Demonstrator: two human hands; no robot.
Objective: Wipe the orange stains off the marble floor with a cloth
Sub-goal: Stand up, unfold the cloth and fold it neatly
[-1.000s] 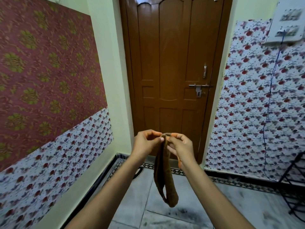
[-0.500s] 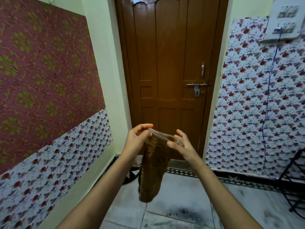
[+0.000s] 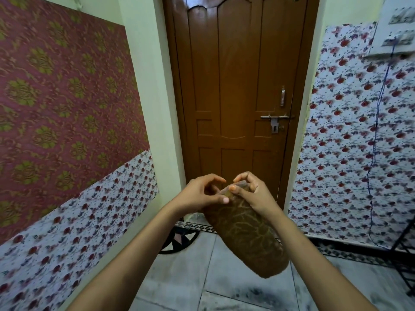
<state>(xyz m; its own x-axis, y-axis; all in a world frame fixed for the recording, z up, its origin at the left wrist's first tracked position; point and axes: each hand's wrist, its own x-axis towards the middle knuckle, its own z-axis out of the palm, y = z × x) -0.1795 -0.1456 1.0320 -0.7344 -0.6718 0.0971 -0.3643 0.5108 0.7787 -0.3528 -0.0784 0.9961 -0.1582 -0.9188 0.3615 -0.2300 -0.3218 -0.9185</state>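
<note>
The left hand [image 3: 199,194] curls its fingers [image 3: 219,179] at the brown cloth's [image 3: 247,234] top edge; a firm grip is unclear. The right hand [image 3: 253,194] pinches that edge, cloth hanging below both above the marble floor [image 3: 190,277].

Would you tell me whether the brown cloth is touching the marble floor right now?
Apart: the head view shows the cloth hanging from both hands, clear above the floor.
</note>
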